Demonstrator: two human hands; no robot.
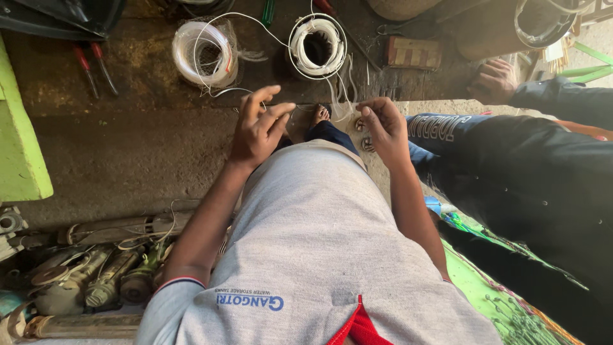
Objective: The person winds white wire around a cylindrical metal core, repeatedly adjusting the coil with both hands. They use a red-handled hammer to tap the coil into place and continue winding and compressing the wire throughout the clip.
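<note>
Left hand (258, 128) up in mid-frame, fingers half curled, thumb and forefinger pinched together on a thin white cord (246, 91). Right hand (383, 124) level with it, just across, fingers folded down onto the same cord's tail (341, 108), clamped there. Between the two hands, a bare foot (320, 115) down on the floor. Cord looping up and away from the fingers, over to two coils on the dark tabletop (128, 160): a clear-wrapped spool (204, 54) beyond the left hand, a white coil (317, 46) on a dark core beyond the right. Further left, red-handled pliers (92, 67) flat on the tabletop, a green block (22, 147) at the edge. Down by the left elbow, a heap of grimy metal parts (96, 281). Off to the right, another person's hand (495, 82) resting on the tabletop's end, dark sleeve (562, 102) behind it, well apart from the cord.
</note>
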